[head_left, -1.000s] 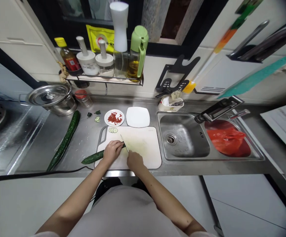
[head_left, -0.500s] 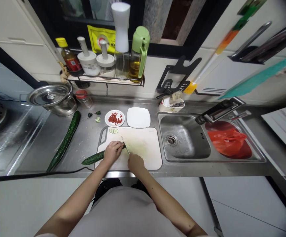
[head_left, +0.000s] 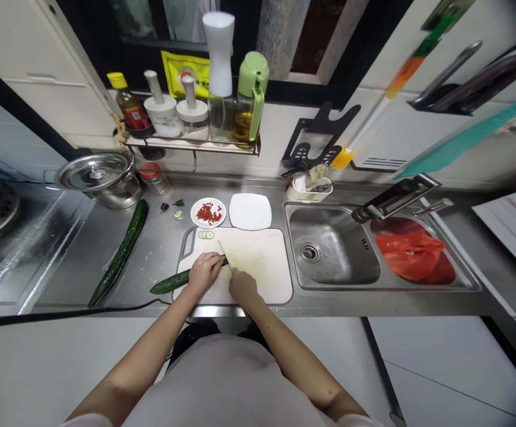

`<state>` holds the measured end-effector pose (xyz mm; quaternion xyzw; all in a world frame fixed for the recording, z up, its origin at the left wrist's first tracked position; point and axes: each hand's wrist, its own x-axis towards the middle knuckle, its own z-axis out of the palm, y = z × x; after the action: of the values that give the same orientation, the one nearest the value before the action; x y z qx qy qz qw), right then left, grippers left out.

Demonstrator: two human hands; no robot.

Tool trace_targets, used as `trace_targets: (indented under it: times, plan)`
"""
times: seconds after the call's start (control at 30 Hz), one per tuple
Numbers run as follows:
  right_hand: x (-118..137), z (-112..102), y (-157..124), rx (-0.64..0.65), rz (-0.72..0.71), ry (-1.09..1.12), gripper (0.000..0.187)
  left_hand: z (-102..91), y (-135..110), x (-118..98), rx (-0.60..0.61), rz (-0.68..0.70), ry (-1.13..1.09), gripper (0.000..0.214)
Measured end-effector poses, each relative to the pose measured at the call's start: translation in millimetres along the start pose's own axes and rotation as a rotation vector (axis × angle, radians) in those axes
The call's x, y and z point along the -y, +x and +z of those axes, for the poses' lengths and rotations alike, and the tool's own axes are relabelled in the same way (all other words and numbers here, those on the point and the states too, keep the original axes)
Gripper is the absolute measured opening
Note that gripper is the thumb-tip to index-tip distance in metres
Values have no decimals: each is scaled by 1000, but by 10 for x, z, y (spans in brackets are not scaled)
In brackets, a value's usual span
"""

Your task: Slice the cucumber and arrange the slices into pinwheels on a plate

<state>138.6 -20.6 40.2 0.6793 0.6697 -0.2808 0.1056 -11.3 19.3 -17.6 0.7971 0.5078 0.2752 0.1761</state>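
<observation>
On the white cutting board (head_left: 269, 284) lies a dark green cucumber (head_left: 169, 283), its left end sticking out past the board. My left hand (head_left: 205, 271) is wrapped over it near its right end. In my right hand (head_left: 243, 286) is the handle of a knife (head_left: 225, 253), whose thin blade points up and left, at the cucumber's right end. Whether the blade has entered the cucumber I cannot tell. A few round cucumber slices (head_left: 206, 235) rest at the board's top left corner.
Left on the counter lies a second cucumber (head_left: 120, 252). Behind the board stand a plate of red bits (head_left: 196, 218) and a white square plate (head_left: 249, 212). A steel pot (head_left: 122, 193) stands back left. The sink (head_left: 333, 261) adjoins the board's right.
The view has shifted slightly. Both hands, the knife and the cucumber keep nearly the same places on the board; the knife has moved only a little.
</observation>
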Motion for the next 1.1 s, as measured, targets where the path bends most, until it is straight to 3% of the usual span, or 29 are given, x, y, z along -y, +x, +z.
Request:
trace_targets:
  times: [0.2, 0.57, 0.83, 1.1]
  plan:
    - [27, 5, 31, -38, -3, -2, 26, -34, 4, -28, 29, -19, 4, 22]
    - [-79, 93, -207, 27, 43, -20, 25, -11, -4, -5, 60, -59, 3, 23]
    - [-35, 99, -82, -31, 10, 17, 26, -7, -11, 6, 51, -48, 7, 23]
    - [-125, -34, -79, 7, 31, 68, 28, -14, -11, -44, 47, -37, 65, 22]
